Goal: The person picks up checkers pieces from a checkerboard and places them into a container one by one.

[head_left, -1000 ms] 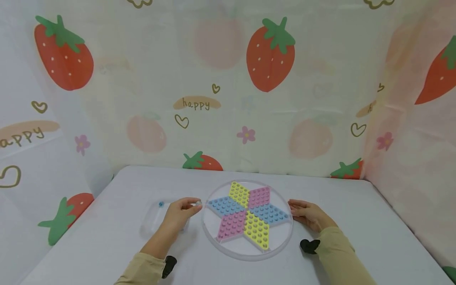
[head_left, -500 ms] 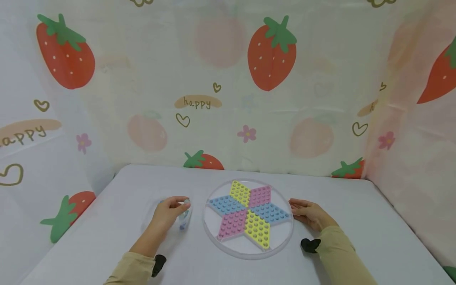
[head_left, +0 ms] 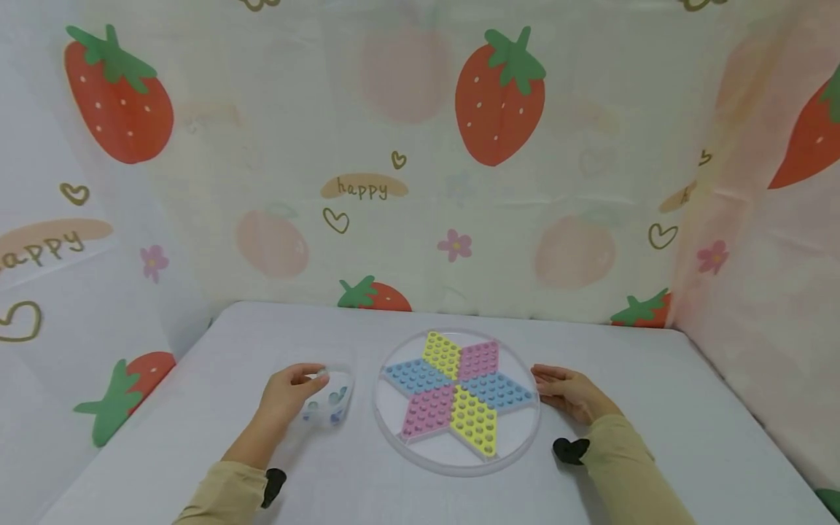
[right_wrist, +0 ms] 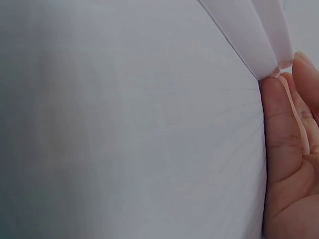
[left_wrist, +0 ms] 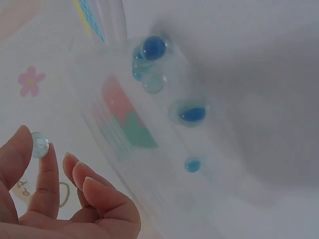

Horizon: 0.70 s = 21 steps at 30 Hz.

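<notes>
A pale clear glass marble (left_wrist: 40, 144) is pinched between thumb and forefinger of my left hand (head_left: 285, 394). That hand hovers above a see-through plastic box (head_left: 351, 383), its other fingers loosely curled. Several blue and pale green marbles lie in the box, such as a dark blue marble (left_wrist: 154, 48). To the right is a round Chinese checkers board (head_left: 459, 472) with a star of yellow, pink and blue holes. My right hand (head_left: 569, 394) touches the board's right rim with its fingertips, thumb on the upper side and fingers fairly straight.
Under everything is a white-covered table (head_left: 164, 445). A curtain (head_left: 420, 146) printed with strawberries and hearts rises behind it and along both sides. Black straps, such as the black strap (head_left: 571, 450), show near both sleeves.
My left hand has moved left, away from the board's left edge to over the box, still pinching the marble. My right hand has kept its place at the rim.
</notes>
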Tool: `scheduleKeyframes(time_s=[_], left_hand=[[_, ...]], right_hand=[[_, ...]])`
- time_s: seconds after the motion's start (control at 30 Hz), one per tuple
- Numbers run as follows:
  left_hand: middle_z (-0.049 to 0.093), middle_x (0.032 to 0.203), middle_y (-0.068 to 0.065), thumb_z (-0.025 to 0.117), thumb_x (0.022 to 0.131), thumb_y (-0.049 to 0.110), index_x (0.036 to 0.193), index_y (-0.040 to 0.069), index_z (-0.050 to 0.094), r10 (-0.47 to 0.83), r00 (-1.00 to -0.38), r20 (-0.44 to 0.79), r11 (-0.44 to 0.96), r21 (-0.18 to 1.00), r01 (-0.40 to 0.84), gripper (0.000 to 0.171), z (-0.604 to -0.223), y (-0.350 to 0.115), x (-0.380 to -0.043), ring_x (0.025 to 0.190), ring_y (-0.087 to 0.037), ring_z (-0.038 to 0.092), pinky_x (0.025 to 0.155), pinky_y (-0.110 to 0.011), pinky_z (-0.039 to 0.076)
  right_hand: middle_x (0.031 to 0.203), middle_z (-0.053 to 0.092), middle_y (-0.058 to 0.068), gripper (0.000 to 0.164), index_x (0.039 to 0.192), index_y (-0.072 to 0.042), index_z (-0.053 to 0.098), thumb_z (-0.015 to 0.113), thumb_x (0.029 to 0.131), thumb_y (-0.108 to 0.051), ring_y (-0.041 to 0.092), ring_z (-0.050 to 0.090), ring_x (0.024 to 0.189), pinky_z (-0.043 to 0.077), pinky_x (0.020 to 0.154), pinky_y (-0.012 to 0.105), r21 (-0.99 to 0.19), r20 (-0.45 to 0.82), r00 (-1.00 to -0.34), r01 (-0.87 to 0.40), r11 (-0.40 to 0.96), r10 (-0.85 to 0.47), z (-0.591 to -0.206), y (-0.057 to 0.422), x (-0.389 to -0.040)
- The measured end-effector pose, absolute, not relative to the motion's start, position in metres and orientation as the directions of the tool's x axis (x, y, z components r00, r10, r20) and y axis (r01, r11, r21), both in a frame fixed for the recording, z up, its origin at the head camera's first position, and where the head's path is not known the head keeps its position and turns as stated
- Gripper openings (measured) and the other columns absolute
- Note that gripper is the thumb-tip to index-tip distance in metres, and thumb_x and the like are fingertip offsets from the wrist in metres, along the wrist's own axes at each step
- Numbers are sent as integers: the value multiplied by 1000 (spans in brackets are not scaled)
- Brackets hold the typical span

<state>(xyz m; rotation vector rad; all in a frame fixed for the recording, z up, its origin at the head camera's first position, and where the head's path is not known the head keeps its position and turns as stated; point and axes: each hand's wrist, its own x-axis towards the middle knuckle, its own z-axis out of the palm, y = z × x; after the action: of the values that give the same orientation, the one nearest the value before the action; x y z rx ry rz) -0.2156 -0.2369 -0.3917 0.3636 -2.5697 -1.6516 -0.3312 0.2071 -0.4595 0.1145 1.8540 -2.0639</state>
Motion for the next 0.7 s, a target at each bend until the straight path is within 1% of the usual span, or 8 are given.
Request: scheduleKeyframes(time_s=[0.1, 0.2, 0.43, 0.57, 0.7], left_hand=[[51, 116, -20, 62, 96, 20, 130, -5, 55, -233, -969, -83, 404, 898, -174, 43, -395, -242, -217, 101, -32, 46, 80, -39, 40], [50, 117, -22, 62, 96, 19, 130, -5, 55, -233, -969, -81, 410, 896, -174, 42, -397, -245, -218, 103, -33, 46, 82, -42, 41], [50, 113, -21, 62, 95, 15, 126, -8, 57, -222, -972, -80, 440, 881, -173, 39, -395, -246, -216, 102, -33, 44, 81, -42, 41], [51, 117, -24, 62, 95, 15, 125, -8, 57, -198, -977, -83, 468, 867, -169, 38, -394, -247, -218, 104, -35, 46, 83, -45, 43], [53, 115, -25, 63, 94, 13, 123, -8, 59, -174, -982, -77, 498, 853, -155, 37, -393, -247, -219, 105, -36, 48, 84, -47, 44]], right_hand=[[104, 67, -1, 65, 144, 13, 32, 63, 87, 12, 8, 65, 88, 54, 81, 26, -943, -295, -931, 320, -92, -216, -460, 206, -331], [105, 67, -1, 65, 144, 13, 31, 62, 87, 12, 7, 65, 88, 54, 80, 26, -942, -298, -931, 322, -92, -210, -461, 206, -331], [104, 67, -3, 64, 144, 11, 33, 63, 88, 11, 7, 65, 88, 54, 79, 25, -943, -303, -931, 324, -79, -201, -460, 207, -331], [105, 67, -2, 65, 144, 11, 33, 64, 87, 11, 6, 65, 88, 54, 80, 26, -941, -308, -931, 329, -82, -196, -460, 207, -331], [108, 66, -1, 65, 145, 11, 32, 64, 88, 10, 6, 64, 89, 53, 81, 26, -943, -307, -931, 325, -70, -195, -458, 207, -330]])
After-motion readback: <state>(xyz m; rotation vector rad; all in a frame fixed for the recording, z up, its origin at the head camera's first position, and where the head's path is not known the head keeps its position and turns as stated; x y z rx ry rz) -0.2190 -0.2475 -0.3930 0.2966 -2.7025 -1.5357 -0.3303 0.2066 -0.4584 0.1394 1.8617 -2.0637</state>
